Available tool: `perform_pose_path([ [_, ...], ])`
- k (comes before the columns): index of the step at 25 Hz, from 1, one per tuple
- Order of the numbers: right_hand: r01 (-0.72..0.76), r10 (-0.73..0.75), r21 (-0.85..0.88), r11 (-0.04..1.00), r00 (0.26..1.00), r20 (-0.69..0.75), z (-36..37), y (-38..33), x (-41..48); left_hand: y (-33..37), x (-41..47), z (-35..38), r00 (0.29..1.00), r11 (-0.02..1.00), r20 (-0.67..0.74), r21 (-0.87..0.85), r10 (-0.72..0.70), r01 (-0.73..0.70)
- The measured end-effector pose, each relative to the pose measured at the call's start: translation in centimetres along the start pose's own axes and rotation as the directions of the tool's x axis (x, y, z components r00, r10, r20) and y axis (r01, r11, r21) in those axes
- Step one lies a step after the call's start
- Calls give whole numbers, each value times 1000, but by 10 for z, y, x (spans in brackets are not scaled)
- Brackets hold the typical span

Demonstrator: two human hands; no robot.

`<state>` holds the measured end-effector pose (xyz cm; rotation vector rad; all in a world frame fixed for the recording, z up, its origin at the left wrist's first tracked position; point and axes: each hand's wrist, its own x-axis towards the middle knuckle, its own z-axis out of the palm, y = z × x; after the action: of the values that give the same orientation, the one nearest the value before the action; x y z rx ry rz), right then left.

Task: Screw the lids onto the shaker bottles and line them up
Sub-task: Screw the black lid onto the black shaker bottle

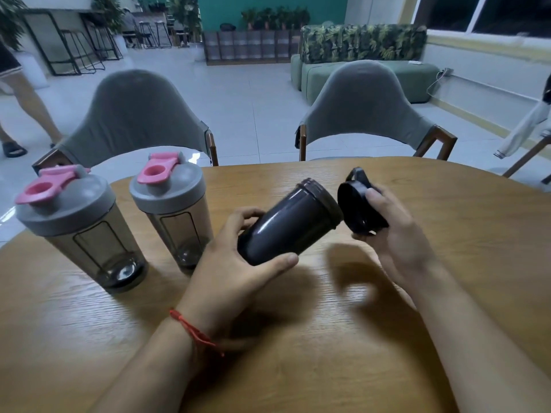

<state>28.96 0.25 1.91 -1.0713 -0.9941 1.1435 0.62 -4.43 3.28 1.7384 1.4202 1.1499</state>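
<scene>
My left hand (235, 263) grips a dark shaker bottle (286, 222) near its base and holds it above the wooden table (447, 248), tilted, with its open threaded mouth toward the upper right. My right hand (390, 231) holds a black lid (356, 204) just beside that mouth, with its underside facing the bottle; the two are a little apart. Two smoky clear shaker bottles stand upright at the left, side by side, each capped with a grey lid and pink flip cap: one at the far left (80, 231), one nearer the middle (173, 210).
Two grey chairs (134, 114) (363, 105) stand at the table's far side. A person's legs (21, 99) are at the far left on the tiled floor. A green sofa (357, 73) and a low shelf stand farther back.
</scene>
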Motion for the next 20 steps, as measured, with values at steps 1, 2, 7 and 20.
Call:
perform_pose_path([
  [1,18,-19,41,999,999,31,3,-1,-3,1,-1,0,1000,998,-5,-67,0,0],
  [2,37,-40,51,998,998,58,7,-2,-4,3,-1,0,1000,993,-1,-117,2,-2],
  [7,87,-95,55,995,982,162,16,-4,-8,8,0,2,999,973,-15,-225,43,-45],
  [20,113,-119,37,993,943,310,16,-7,-15,1,3,0,998,961,62,-275,1,16],
])
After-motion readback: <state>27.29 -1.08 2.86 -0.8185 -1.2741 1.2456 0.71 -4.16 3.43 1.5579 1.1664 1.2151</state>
